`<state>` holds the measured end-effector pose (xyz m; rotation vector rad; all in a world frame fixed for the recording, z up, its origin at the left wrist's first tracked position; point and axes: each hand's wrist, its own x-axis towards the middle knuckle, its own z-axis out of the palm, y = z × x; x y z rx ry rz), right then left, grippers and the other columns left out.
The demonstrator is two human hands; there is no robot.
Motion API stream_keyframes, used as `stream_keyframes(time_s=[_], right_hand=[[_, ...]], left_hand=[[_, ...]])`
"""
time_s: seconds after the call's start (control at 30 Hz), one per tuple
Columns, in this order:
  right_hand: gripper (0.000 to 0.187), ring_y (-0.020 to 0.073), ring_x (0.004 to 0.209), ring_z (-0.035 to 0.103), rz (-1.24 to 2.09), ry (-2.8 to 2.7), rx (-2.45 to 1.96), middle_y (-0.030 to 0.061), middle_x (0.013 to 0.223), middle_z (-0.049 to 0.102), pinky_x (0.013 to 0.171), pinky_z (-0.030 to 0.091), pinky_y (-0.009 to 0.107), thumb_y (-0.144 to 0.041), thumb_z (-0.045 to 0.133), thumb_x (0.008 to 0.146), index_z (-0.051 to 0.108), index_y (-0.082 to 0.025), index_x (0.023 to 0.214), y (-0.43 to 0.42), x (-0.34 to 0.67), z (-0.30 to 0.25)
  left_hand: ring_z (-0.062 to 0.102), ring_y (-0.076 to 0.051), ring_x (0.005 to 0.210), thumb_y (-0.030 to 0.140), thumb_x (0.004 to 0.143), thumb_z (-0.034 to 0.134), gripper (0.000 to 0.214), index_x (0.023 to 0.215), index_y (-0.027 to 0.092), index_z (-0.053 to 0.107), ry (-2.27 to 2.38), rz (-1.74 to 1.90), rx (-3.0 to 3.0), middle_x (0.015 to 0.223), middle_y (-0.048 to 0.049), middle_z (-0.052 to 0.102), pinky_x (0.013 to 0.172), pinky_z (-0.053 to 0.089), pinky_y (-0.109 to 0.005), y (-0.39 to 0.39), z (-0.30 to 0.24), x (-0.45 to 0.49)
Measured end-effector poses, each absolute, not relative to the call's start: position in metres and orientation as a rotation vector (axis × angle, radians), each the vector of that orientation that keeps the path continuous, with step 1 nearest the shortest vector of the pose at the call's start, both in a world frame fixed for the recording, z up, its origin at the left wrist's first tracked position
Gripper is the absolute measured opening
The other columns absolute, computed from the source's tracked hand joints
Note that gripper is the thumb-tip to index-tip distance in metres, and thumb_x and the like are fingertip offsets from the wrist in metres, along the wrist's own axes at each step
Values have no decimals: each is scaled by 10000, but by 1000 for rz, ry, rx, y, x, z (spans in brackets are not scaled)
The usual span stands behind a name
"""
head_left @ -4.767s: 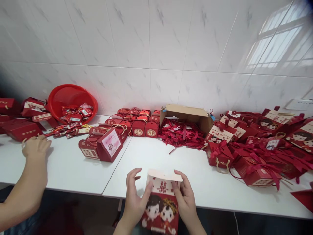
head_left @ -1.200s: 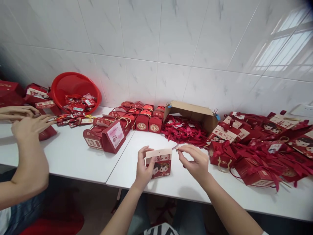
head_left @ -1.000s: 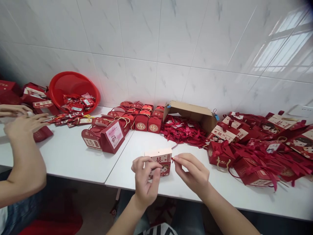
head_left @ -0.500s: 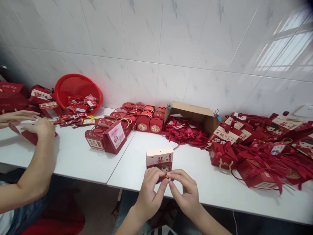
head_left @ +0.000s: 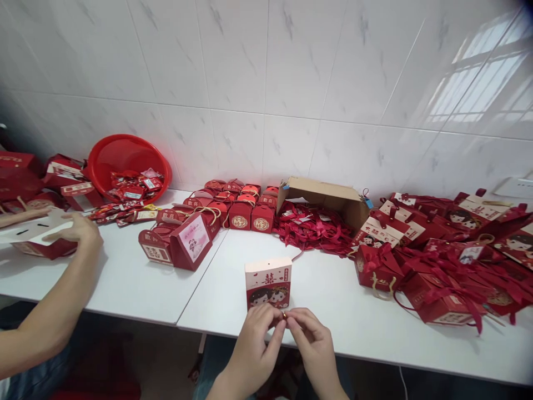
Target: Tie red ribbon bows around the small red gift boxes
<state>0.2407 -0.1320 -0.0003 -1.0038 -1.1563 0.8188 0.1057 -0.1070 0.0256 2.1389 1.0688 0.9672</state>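
Near the table's front edge, my left hand (head_left: pixel 257 347) and my right hand (head_left: pixel 313 340) meet with their fingertips pinched together. Between them is a small shiny gold piece (head_left: pixel 285 315), mostly covered by fingers and too small to identify. Just beyond my fingers a red and cream gift box (head_left: pixel 268 280) stands upright, printed with two cartoon faces and a red character. A tiny hole shows in its cream top. My left fingers overlap the lower edge of the box in the view; I cannot tell if they touch it.
Left of centre stand several small red boxes (head_left: pixel 239 214). An open cardboard carton (head_left: pixel 325 186) spills red ribbons (head_left: pixel 310 228). Ribboned red boxes (head_left: pixel 441 294) pile up at right. A red basket (head_left: pixel 97 161) holds packets at left, near a co-worker's hands (head_left: pixel 79 230) on another box.
My hands have come down slightly from the box, uncovering more of its printed faces, still pinching the gold piece. At left, the co-worker's box has turned and shows white flaps.
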Motion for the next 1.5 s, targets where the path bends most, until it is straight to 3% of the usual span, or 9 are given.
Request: stream_keyframes(time_s=[0.37, 0.63, 0.8, 1.07, 1.5], right_hand=[[123, 205, 754, 675, 897, -1027, -1064, 71, 778, 695, 659, 594, 277, -311, 719, 728, 736, -194, 764, -126, 246, -15], [118, 196, 675, 678, 625, -1172, -1125, 71, 741, 700, 589, 594, 255, -281, 656, 785, 737, -196, 777, -131, 244, -10], [138, 203, 705, 691, 546, -1249, -1124, 77, 791, 709, 628, 606, 271, -261, 637, 799, 736, -196, 870, -131, 242, -13], [153, 189, 680, 678, 355, -1351, -1161, 64, 771, 701, 610, 588, 273, -222, 565, 844, 716, -198, 864, -126, 244, -18], [143, 160, 728, 626, 455, -1450, -1199, 43, 794, 649, 658, 519, 249, -200, 476, 888, 618, -195, 869, -124, 250, -34]], left_hand=[[553, -219, 781, 157, 876, 438, 137, 891, 195, 569, 1071, 984, 2311, 831, -66, 622, 726, 444, -360, -105, 10, 113], [539, -207, 704, 116, 858, 408, 167, 830, 186, 558, 1089, 1009, 2437, 768, -64, 607, 711, 438, -375, -106, 7, 116], [556, -206, 692, 109, 845, 429, 164, 811, 189, 568, 1119, 1065, 2404, 768, -59, 631, 699, 445, -366, -106, 6, 117], [563, -215, 711, 118, 859, 429, 159, 820, 186, 567, 1150, 1011, 2400, 768, -57, 633, 679, 442, -355, -103, 3, 120], [534, -181, 663, 89, 853, 401, 191, 824, 176, 568, 1130, 995, 2489, 740, -37, 621, 683, 422, -342, -105, -4, 122]])
